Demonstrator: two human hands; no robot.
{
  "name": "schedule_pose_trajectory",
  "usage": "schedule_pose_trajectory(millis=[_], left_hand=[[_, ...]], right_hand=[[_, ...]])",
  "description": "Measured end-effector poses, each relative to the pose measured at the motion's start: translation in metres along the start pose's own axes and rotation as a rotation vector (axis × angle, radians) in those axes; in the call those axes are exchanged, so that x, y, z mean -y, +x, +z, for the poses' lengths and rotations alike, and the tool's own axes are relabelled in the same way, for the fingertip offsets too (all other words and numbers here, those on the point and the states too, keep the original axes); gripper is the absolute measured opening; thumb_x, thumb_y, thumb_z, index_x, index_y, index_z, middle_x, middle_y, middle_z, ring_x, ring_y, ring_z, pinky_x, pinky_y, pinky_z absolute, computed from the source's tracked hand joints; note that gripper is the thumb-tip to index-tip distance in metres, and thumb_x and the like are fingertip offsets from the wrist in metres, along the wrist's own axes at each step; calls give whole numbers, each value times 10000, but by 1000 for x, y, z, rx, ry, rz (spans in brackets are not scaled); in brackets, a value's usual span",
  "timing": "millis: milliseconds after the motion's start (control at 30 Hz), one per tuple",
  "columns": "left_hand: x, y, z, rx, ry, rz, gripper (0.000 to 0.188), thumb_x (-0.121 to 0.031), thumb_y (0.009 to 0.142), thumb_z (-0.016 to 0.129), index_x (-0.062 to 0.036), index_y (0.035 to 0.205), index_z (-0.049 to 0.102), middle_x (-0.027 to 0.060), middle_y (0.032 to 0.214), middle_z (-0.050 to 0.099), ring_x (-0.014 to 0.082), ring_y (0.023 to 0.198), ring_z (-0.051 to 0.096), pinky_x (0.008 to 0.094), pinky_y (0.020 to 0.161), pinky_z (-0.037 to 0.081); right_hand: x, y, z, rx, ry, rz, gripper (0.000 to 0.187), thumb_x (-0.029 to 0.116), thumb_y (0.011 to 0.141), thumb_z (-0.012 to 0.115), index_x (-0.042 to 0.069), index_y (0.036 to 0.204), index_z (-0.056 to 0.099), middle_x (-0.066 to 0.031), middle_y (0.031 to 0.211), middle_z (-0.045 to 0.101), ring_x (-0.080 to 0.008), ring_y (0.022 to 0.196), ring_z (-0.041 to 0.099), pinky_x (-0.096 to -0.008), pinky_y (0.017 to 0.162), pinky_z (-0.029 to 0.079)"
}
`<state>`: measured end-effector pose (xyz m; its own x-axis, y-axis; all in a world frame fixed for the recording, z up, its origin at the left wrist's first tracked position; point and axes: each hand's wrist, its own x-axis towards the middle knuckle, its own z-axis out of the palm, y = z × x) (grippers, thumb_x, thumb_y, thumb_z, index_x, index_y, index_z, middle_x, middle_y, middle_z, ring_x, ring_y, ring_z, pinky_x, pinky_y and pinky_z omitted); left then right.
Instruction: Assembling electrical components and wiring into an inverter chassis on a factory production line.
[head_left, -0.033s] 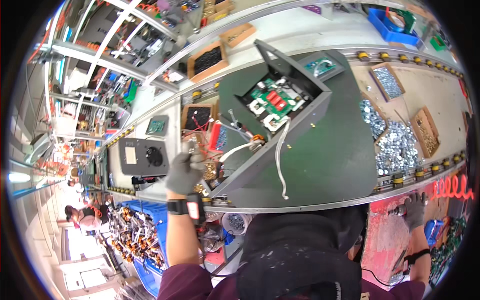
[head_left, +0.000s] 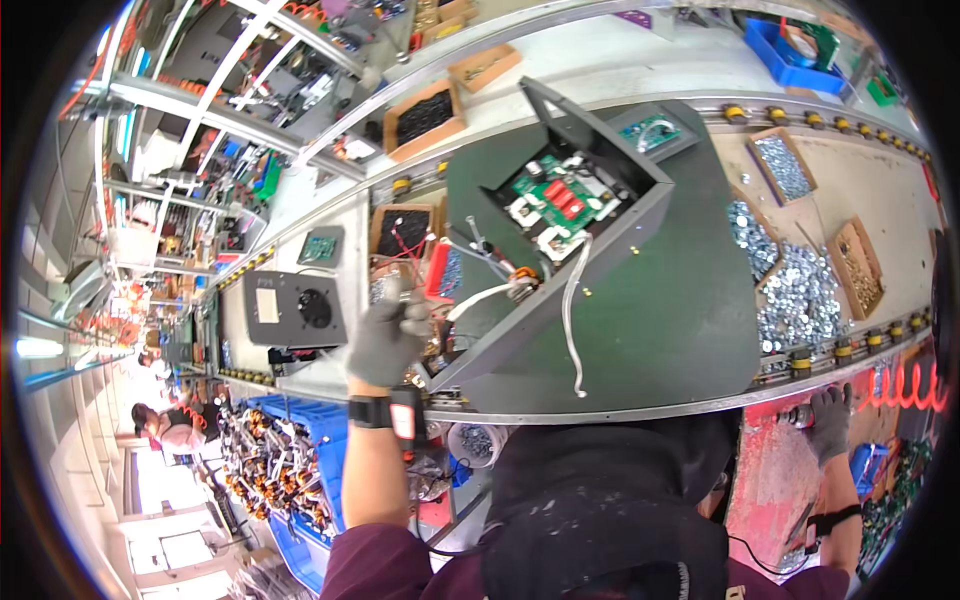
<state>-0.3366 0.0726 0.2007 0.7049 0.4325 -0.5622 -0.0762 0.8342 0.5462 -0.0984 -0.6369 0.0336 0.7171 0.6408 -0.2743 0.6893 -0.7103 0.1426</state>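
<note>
My gloved left hand (head_left: 387, 338) is over the near left of the bench, above small parts bins. Its fingers are curled together, slightly blurred, and what they hold, if anything, cannot be made out. My gloved right hand (head_left: 829, 424) is low at the right, below the bench edge, closed around a dark object with a round metal end (head_left: 799, 415). Between them, a grey metal housing (head_left: 560, 315) lies tilted on a dark green mat (head_left: 665, 330). Inside it sits a green circuit board (head_left: 545, 192) with red parts. A white cable (head_left: 570, 335) trails out across the mat.
Loose metal fasteners (head_left: 800, 305) spread at the right beside a cardboard box (head_left: 856, 268) of brass-coloured pieces. A grey panel with a round black part (head_left: 290, 310) lies at the left. A blue crate (head_left: 310, 430) of wired parts stands below; a coiled red hose (head_left: 905, 385) hangs right.
The whole view has shifted slightly, so the bench sits a little farther right. My left hand has moved slightly right, toward the housing. My right hand stays at the same place.
</note>
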Motion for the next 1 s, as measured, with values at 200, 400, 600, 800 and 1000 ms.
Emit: schedule_pose_trajectory(millis=[200, 400, 600, 800, 1000], left_hand=[[50, 0, 49, 179, 175, -69, 297, -96, 958, 592, -33, 1241, 529, 51, 954, 555, 138, 834, 548, 243, 678, 472], [38, -3, 24, 293, -8, -213, 298, -199, 956, 639, -50, 1205, 568, 31, 913, 589, 123, 779, 550, 224, 623, 455], [-1, 3, -30, 324, 71, -142, 315, -160, 1004, 546, -40, 1296, 539, 84, 1031, 647, 106, 725, 521, 239, 603, 442], [-19, 22, -55, 325, 151, -123, 293, -159, 1025, 497, -32, 1286, 539, 109, 1118, 679, 93, 704, 590, 236, 616, 469], [-15, 31, -63, 388, 123, -146, 267, -168, 1029, 496, -57, 1269, 537, 100, 1081, 671, 85, 671, 565, 230, 607, 446]], right_hand=[[194, 66, -186, -131, 933, 18, 679, 407, 648, 843, 24, 1130, 557, -170, 976, 635, -406, 897, 612, -464, 790, 486], [338, 109, -291, 188, 1212, -106, 737, 476, 702, 813, 17, 1209, 537, -206, 961, 691, -406, 895, 675, -445, 786, 521], [430, 138, -311, 274, 1140, -91, 672, 491, 729, 790, 55, 1178, 543, -222, 908, 679, -447, 858, 653, -484, 728, 511], [480, 146, -304, 239, 1059, -41, 627, 507, 746, 774, 59, 1117, 541, -216, 826, 655, -468, 795, 632, -516, 684, 492], [493, 142, -294, 314, 1342, 38, 568, 468, 773, 768, 44, 1093, 568, -166, 820, 649, -334, 722, 656, -429, 651, 500]])
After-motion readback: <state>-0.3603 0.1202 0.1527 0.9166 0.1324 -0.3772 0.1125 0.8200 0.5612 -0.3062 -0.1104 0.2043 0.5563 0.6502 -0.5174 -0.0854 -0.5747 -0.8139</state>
